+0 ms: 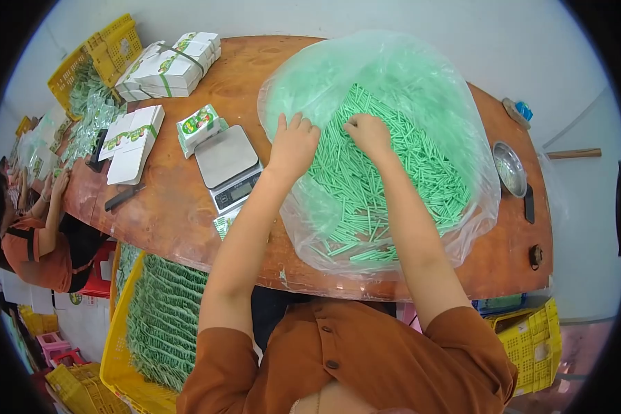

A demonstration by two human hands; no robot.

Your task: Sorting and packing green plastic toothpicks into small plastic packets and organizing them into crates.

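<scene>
A large clear plastic bag point(476, 217) lies wide open before me, with a heap of thin green sticks point(409, 176) inside. My left hand point(294, 147) rests on the bag's left side, fingers spread over the film; its thumb is hidden. Over the upper part of the heap, my right hand point(370, 134) has its fingers curled downward; whether sticks are between them cannot be seen. Left of my left forearm stands a digital kitchen scale point(226, 158) with a bare metal plate. A printed green-and-white packet point(199, 127) touches the scale's upper left corner.
The wooden table point(181, 217) also bears a knife point(124, 197), folded white cartons point(134, 142), strapped carton bundles point(171, 64) and a metal bowl point(509, 168). A yellow crate point(115, 357) of green packets stands below the front edge. Another person point(36, 248) sits at left.
</scene>
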